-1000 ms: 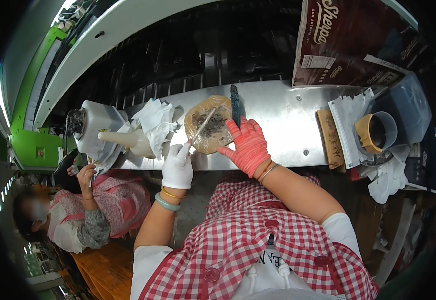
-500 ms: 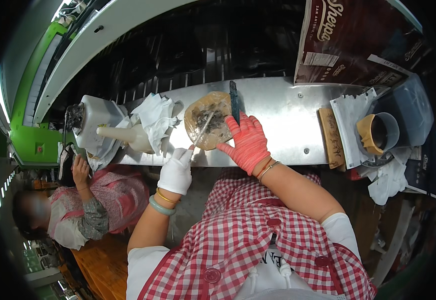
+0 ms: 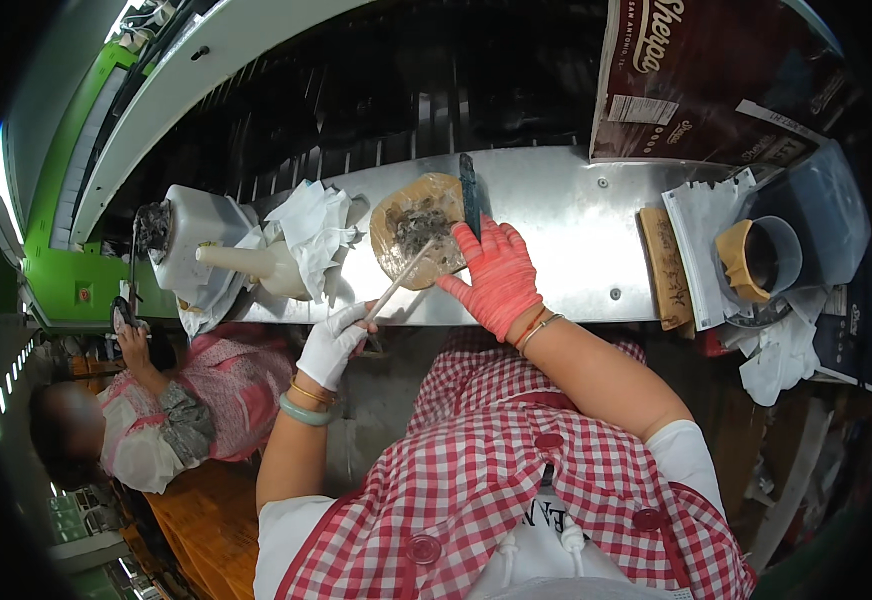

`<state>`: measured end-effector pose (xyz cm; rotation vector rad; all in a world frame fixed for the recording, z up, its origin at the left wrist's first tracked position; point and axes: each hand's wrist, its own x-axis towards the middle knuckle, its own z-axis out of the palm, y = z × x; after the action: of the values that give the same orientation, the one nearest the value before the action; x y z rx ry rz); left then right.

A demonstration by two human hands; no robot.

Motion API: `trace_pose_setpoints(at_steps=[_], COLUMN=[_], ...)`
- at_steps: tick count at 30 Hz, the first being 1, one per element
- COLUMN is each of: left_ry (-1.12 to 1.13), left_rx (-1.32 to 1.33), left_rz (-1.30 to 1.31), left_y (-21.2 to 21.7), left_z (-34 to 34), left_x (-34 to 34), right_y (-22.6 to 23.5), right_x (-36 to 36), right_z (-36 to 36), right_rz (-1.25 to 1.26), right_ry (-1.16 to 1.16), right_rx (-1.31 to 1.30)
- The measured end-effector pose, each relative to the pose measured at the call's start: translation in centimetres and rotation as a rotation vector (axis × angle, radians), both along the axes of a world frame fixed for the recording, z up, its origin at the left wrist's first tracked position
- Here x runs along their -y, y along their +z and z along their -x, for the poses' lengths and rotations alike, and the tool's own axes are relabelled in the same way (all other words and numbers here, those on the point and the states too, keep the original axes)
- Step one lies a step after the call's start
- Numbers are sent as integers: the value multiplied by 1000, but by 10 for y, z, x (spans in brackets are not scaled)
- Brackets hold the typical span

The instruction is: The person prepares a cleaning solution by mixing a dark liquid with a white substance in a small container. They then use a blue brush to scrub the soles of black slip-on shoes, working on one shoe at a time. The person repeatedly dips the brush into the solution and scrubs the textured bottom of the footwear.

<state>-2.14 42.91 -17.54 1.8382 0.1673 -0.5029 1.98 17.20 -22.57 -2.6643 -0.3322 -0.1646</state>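
Gripping a thin stick [image 3: 402,281] in the left hand [image 3: 332,344], slanted toward 1 o'clock, seemingly for reach over the tan pad [image 3: 390,214] lying there on the surface [image 3: 556,220]; spreading the right hand [image 3: 501,280] at its 4 o'clock edge, probably for steadiness; cannot tell if clamping the dark strip [image 3: 470,192].
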Motion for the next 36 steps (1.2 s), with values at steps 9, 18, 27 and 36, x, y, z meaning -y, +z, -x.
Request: trace_pose_setpoints(at_steps=[9,18,27,36], left_ry=[109,-286,-396,-721], left_rx=[-246,694,744,700], left_rz=[-114,-978,-1205,-1457], left_y=[-5,-24,-24,17], left_z=[-20,8,22,22], left_x=[-5,14,8,1], right_y=[-10,3,5,-1], right_x=[-2,2,1,2], right_z=[-2,-2,-2,0], right_rz=[-60,4,20,-54], right_ry=[9,25,12,-35], right_rx=[146,-21,-53,66])
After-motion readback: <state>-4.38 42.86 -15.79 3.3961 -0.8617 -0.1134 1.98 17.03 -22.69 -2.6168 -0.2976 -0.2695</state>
